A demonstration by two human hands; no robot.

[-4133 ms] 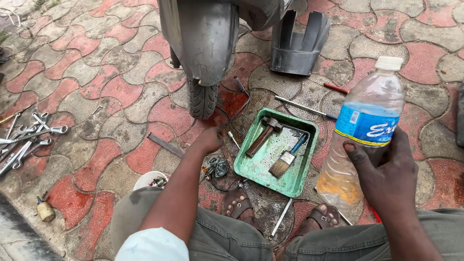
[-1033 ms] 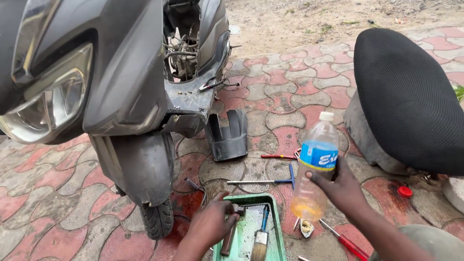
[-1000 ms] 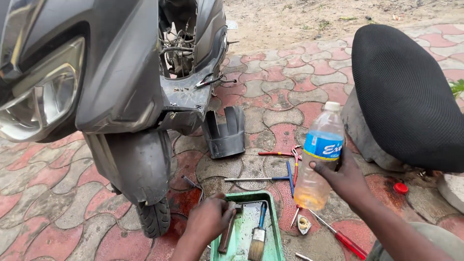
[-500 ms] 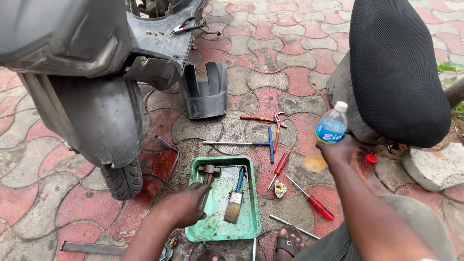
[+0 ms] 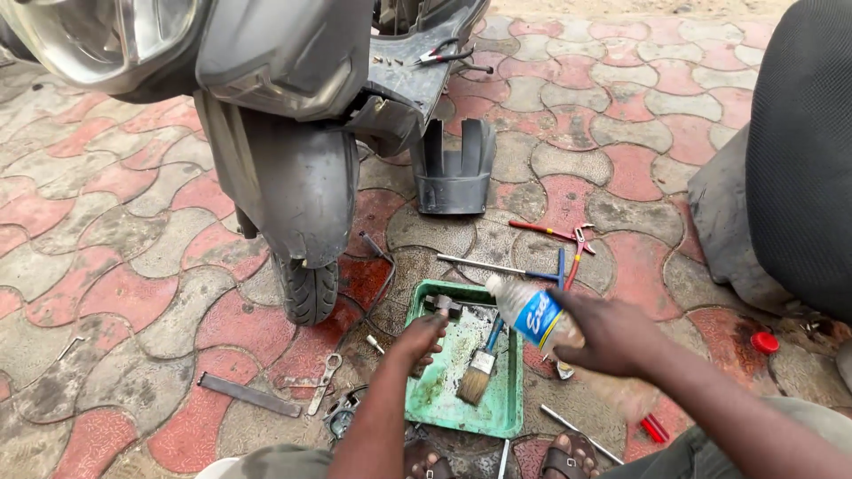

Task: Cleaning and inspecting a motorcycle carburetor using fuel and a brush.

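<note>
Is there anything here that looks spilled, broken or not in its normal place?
Yes. The scooter has its front panels off, and one loose grey panel stands on the paving. Its seat lies on the ground at the right. The right hand tips an uncapped bottle over the green tray; a red cap lies apart.

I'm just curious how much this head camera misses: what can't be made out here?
- Bottle: its lower half is hidden behind the right hand, head view.
- Left hand: its fingers cover what it touches in the green tray.
- Scooter: cut off by the top edge.
</note>
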